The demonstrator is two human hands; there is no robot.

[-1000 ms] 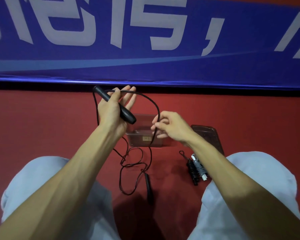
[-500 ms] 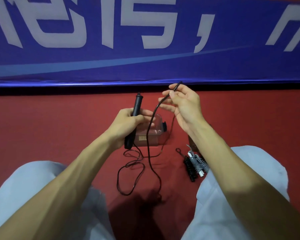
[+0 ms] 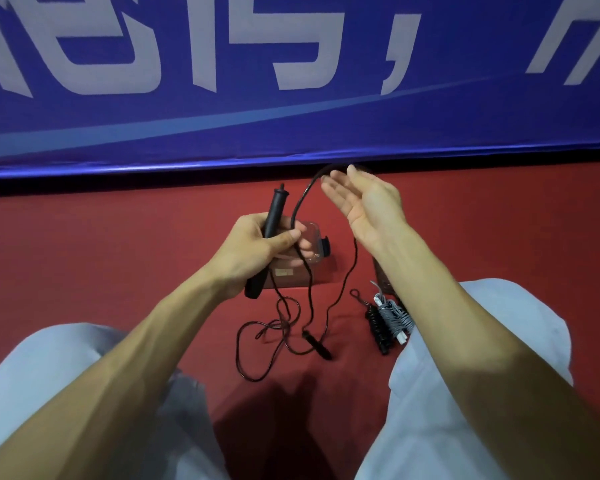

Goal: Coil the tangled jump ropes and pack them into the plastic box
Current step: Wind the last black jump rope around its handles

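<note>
My left hand (image 3: 257, 247) grips one black handle (image 3: 276, 209) of a black jump rope, held nearly upright above the clear plastic box (image 3: 314, 237). The rope (image 3: 300, 202) arcs up from my left hand and drapes over the extended fingers of my right hand (image 3: 364, 206), whose palm is flat and faces left. It then drops to loose loops (image 3: 257, 341) on the floor. The second handle (image 3: 317, 344) lies on the floor between my knees.
A coiled black rope (image 3: 378, 327) and a coiled grey rope (image 3: 397, 317) lie by my right knee. The box lid (image 3: 381, 278) is partly hidden behind my right forearm. A blue banner (image 3: 291, 109) stands along the far edge of the red floor (image 3: 101, 258).
My right hand has gone from pinching the rope to a flat open palm with the rope draped over its fingers. The second handle has slid into view on the floor. My left hand still holds the first handle.
</note>
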